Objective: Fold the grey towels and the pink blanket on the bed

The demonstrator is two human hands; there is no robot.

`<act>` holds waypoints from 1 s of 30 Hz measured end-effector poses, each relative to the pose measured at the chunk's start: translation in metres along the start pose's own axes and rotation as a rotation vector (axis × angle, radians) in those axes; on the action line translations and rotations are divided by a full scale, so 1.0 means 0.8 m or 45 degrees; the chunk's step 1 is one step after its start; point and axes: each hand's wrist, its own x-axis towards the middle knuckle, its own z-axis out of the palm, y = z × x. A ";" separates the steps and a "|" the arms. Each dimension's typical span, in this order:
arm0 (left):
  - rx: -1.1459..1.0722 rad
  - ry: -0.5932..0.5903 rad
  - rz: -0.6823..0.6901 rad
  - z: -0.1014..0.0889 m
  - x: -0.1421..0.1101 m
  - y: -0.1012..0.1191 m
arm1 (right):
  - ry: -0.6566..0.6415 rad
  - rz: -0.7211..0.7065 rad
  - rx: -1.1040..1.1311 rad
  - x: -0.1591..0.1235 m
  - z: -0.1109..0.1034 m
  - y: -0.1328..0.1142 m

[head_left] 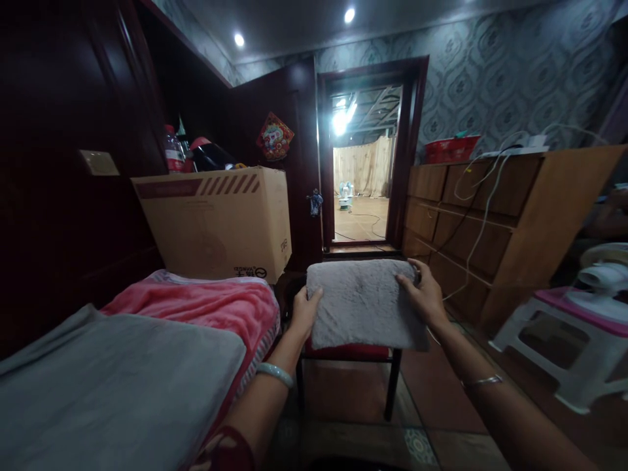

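A grey plush cloth (360,304), folded into a rough rectangle, is stretched out in front of me between both hands. Its left edge is pinched by my left hand (304,313), thumb on the near face. My right hand (424,292) grips the upper right part, its thumb also on top and fingers behind. Below the cloth, a chair with a red seat (353,354) and dark legs shows; the cloth hides most of that seat, and I cannot tell whether they touch. Closest to my left forearm lies a smooth grey blanket (122,373) over a pink blanket (210,301).
A large cardboard box (220,222) stands beyond the blankets, with a bottle (173,150) on top. An open dark door (289,176) leads to a lit room. On the right are a wooden cabinet (520,216) with trailing cables and a white-and-pink stool (564,333) bearing a fan.
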 end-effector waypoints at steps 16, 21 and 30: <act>1.175 -0.070 0.720 0.003 0.011 0.051 | -0.161 -0.523 -0.746 0.016 -0.016 -0.034; 1.546 -0.482 0.831 0.028 0.031 0.060 | -0.472 -0.812 -0.684 0.028 0.006 -0.047; 1.623 -0.370 0.897 0.032 0.036 0.044 | -0.733 -0.778 -0.653 0.062 0.008 -0.042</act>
